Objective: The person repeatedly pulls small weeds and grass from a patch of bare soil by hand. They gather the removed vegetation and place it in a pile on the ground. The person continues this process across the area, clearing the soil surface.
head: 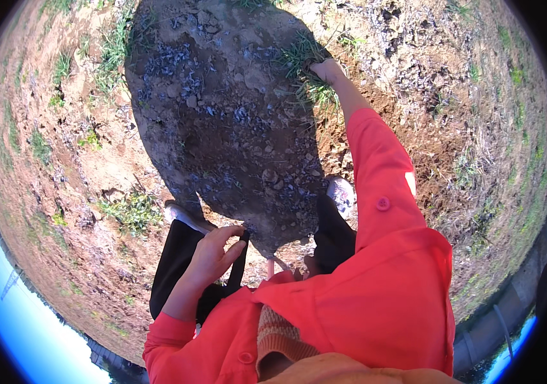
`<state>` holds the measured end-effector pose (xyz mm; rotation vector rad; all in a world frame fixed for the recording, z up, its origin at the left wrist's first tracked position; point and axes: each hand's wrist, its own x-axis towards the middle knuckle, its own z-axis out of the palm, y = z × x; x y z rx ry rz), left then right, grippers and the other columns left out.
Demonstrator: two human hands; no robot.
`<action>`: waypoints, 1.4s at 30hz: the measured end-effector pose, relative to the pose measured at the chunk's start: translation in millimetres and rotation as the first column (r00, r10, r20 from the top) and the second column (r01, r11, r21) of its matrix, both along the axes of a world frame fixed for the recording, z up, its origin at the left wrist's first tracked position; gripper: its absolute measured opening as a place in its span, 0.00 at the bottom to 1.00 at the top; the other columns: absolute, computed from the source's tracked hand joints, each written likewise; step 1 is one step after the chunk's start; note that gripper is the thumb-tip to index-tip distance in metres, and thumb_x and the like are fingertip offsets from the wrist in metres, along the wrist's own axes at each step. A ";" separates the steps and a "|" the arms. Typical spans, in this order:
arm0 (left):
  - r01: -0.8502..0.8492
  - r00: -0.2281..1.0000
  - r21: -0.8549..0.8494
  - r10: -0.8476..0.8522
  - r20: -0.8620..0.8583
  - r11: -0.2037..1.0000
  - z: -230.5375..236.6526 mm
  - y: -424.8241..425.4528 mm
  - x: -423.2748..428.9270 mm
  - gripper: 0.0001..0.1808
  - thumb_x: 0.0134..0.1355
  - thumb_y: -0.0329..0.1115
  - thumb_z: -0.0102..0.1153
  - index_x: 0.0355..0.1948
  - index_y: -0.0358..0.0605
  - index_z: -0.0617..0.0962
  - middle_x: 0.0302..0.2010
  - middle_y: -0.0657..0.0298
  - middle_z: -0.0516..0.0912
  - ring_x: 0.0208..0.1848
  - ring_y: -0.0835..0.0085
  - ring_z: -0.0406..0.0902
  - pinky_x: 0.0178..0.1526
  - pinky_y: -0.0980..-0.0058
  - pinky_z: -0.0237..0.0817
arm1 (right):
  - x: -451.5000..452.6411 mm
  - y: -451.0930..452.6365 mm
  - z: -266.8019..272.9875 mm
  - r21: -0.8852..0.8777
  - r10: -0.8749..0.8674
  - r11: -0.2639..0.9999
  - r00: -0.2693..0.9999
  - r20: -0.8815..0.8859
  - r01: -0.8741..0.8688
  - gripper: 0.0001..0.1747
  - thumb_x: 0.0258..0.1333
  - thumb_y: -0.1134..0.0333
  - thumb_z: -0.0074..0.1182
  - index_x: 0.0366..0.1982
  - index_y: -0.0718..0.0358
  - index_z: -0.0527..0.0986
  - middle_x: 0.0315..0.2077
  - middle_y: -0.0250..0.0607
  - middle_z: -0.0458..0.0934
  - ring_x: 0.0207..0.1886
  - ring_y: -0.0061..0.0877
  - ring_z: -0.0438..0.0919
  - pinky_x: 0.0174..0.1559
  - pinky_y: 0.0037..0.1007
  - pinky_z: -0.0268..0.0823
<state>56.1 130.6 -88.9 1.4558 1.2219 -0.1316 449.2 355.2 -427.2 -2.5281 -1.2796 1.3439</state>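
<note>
My right hand reaches far out on the right with its fingers closed around the base of a green grass tuft. Long blades spread from the tuft to the left and below, partly in shadow. Nearer my body, my left hand is by my left knee. Its thumb and fingertips meet at a narrow black strap, which runs down towards my lap. What the strap belongs to is hidden.
Dry soil with clods and dead leaves lies before me under my shadow. More grass grows at upper left, and a leafy weed beside my left shoe. My right shoe stands below my right arm.
</note>
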 end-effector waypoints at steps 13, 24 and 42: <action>0.055 0.998 0.005 -0.055 -0.014 0.998 -7.3 -18.0 10.9 0.17 0.58 0.37 0.57 0.46 0.40 0.76 0.44 0.54 0.80 0.47 0.55 0.76 0.50 0.64 0.66 | -51.4 -58.4 114.9 0.381 0.219 0.878 0.951 0.217 -0.290 0.20 0.46 0.56 0.58 0.43 0.55 0.76 0.45 0.36 0.73 0.50 0.33 0.74 0.49 0.36 0.69; -0.003 0.999 -0.013 0.003 -0.034 1.000 -8.4 -0.7 13.1 0.17 0.59 0.37 0.56 0.46 0.39 0.76 0.42 0.54 0.80 0.47 0.55 0.76 0.49 0.64 0.67 | 47.3 22.7 59.4 0.122 0.280 0.915 0.822 0.496 -0.385 0.19 0.46 0.76 0.50 0.44 0.64 0.68 0.45 0.53 0.74 0.45 0.42 0.77 0.43 0.38 0.69; -0.018 1.000 -0.001 0.018 -0.014 1.000 -6.7 -3.4 6.1 0.17 0.58 0.37 0.56 0.46 0.40 0.76 0.43 0.54 0.80 0.48 0.55 0.76 0.49 0.64 0.66 | -49.9 -12.1 71.2 0.132 0.171 0.969 0.954 0.245 -0.207 0.31 0.42 0.57 0.61 0.51 0.58 0.70 0.46 0.45 0.76 0.50 0.40 0.75 0.50 0.38 0.68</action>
